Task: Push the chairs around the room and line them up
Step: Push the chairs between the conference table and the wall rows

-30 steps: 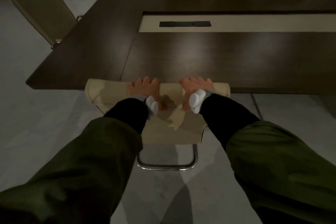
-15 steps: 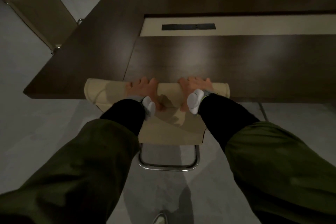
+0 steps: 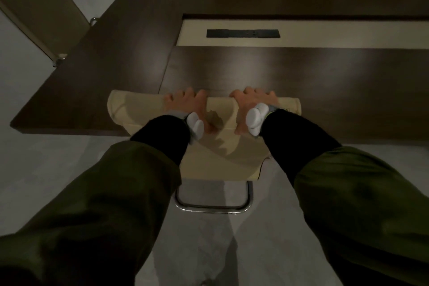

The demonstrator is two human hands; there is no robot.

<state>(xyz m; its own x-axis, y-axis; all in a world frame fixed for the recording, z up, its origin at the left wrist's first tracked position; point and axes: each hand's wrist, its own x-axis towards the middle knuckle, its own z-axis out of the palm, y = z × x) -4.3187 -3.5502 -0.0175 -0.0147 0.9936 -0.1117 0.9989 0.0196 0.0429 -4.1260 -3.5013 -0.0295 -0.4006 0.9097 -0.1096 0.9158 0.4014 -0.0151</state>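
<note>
Chair (image 3: 222,155) against near edge of surface (image 3: 290,72), top of backrest clamped by left hand (image 3: 185,109) and right hand (image 3: 253,107), fingers curled over it; risk: knuckles pinched on surface edge, or backrest knocking it, if pushed further.

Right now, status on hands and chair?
Left hand and right hand both grip top of the beige chair's backrest. Backrest top at the conference table edge. Another chair stands at the table's left end.
</note>
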